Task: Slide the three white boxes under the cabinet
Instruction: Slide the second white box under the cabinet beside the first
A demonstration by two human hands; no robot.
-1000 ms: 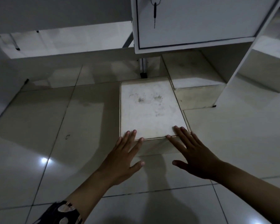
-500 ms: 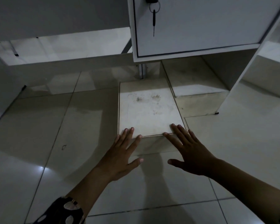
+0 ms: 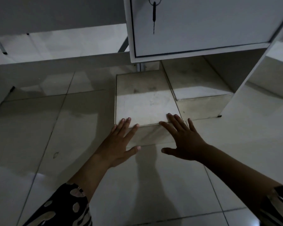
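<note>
A smudged white box (image 3: 144, 98) lies flat on the tiled floor, its far end in the shadow under the white cabinet (image 3: 199, 25). My left hand (image 3: 121, 141) and my right hand (image 3: 183, 136) press flat against its near edge, fingers spread, fingertips on its top. A second white box (image 3: 201, 101) sits to its right, further under the cabinet, beside the cabinet's side panel. I see no third box.
A key (image 3: 153, 15) hangs from the cabinet door's lock. A metal leg (image 3: 141, 66) stands behind the boxes. A white desk panel (image 3: 55, 12) spans the upper left, and another white unit (image 3: 274, 74) stands at right. Glossy floor tiles (image 3: 39, 136) spread left.
Both hands have pushed the box away from me, so its far end now reaches under the cabinet. The second box has not moved.
</note>
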